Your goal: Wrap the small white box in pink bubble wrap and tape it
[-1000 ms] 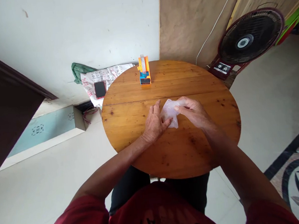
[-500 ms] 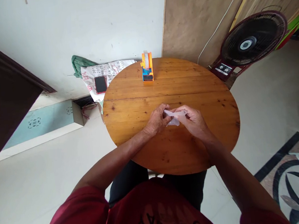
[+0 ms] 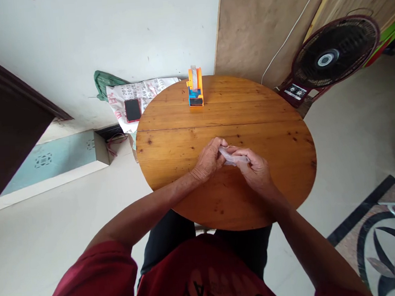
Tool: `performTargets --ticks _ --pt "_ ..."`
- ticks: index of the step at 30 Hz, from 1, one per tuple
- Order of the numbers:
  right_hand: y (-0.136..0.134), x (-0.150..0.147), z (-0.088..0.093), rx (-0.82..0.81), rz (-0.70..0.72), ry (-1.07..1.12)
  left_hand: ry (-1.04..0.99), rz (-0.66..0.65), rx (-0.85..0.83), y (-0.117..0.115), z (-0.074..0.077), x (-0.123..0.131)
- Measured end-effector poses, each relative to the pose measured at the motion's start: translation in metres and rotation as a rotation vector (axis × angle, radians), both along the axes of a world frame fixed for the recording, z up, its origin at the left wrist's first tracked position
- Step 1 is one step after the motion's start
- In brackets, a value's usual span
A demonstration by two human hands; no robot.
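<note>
Both my hands meet over the middle of a round wooden table (image 3: 169,136). My left hand (image 3: 208,160) and my right hand (image 3: 254,168) pinch a small clear plastic bag (image 3: 228,156) between their fingertips. The bag is bunched up narrow and mostly hidden by the fingers. An orange and blue tape dispenser (image 3: 195,87) stands upright at the table's far edge, well beyond both hands.
A black standing fan (image 3: 333,55) sits on the floor at the right behind the table. Printed sacks with a dark phone (image 3: 132,110) on them lie against the wall at the far left. A patterned rug (image 3: 392,237) covers the floor at the right.
The bag lay spread flat under my hands a second ago. It is now folded or gathered into a narrow strip held between both hands, and my right hand has drawn slightly nearer.
</note>
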State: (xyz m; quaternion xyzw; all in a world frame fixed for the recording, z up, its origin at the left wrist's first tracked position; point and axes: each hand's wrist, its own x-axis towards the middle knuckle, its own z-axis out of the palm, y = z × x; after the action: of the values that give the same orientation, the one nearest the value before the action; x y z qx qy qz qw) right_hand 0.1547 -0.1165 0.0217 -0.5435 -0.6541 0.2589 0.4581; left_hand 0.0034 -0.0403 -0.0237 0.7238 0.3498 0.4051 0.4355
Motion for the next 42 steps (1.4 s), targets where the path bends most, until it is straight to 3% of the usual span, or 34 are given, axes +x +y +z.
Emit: performTargets --ticks 4,11,18,27,33,38,42 --pt "0.001 0.004 -0.005 0.07 0.01 -0.003 -0.067 -0.039 -0.008 0.002 -0.003 0.0" --pt "0.006 0.012 0.007 -0.016 0.095 0.02 -0.037 -0.203 0.026 0.005 0.006 -0.015" --pt "0.01 0.022 0.009 -0.038 0.125 -0.008 -0.005 -0.184 0.038 0.005 0.013 -0.016" --pt "0.004 0.022 -0.005 0.168 0.184 -0.148 -0.087 -0.145 0.01 0.004 0.001 -0.011" --pt "0.002 0.025 -0.012 0.266 0.203 -0.321 -0.104 -0.299 0.029 0.012 0.001 -0.025" --pt "-0.001 0.02 -0.013 0.322 0.181 -0.459 0.074 -0.43 0.248 0.017 0.007 -0.053" --pt "-0.004 0.014 -0.011 0.311 0.144 -0.541 0.264 -0.386 0.538 0.019 0.004 -0.06"
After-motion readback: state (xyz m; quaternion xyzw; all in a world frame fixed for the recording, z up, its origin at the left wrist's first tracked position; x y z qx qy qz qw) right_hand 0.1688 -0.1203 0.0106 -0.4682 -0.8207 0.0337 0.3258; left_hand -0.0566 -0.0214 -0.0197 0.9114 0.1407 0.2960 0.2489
